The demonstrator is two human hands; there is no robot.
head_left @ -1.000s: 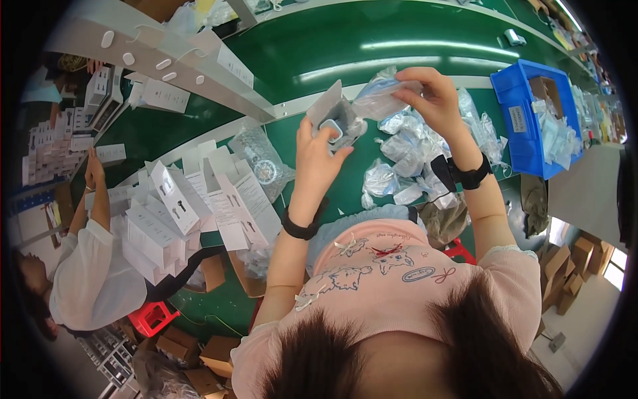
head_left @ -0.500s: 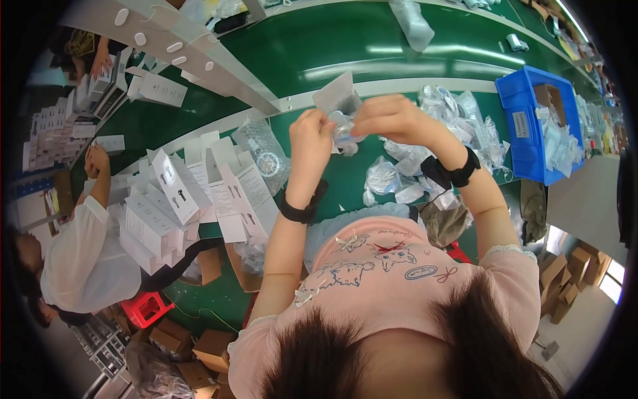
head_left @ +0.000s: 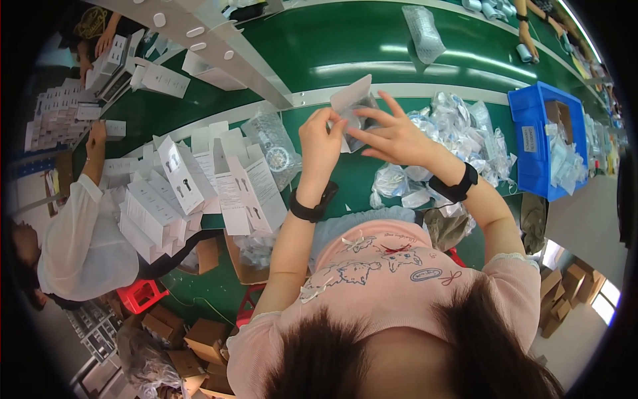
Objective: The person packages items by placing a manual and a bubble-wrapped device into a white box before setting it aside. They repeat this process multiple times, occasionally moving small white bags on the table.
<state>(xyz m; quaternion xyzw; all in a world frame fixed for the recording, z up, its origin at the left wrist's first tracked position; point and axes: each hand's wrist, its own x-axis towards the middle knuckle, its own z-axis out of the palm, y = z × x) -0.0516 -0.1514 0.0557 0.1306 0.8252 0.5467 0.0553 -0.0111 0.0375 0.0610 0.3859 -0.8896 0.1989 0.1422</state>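
A small white box with its flap raised stands at the centre of the green bench, its inside greyish. The fingers of my left hand are closed at the near left edge of this box, pinching it. On its right side my right hand has its fingers spread, fingertips and thumb at the box opening. My hands partly hide the box's lower part and what lies in it. Just right of my right hand lies a heap of small clear plastic bags with pale contents.
White printed boxes stand clustered on the left, beside a bubble-wrap bag. A blue bin is on the right. Behind runs a metal rail; a slotted post rises left. A co-worker sits at the left.
My right hand has gone from a closed pinch by my left fingers to spread fingers at the box. The whole view has shifted slightly. The co-worker's arm has moved.
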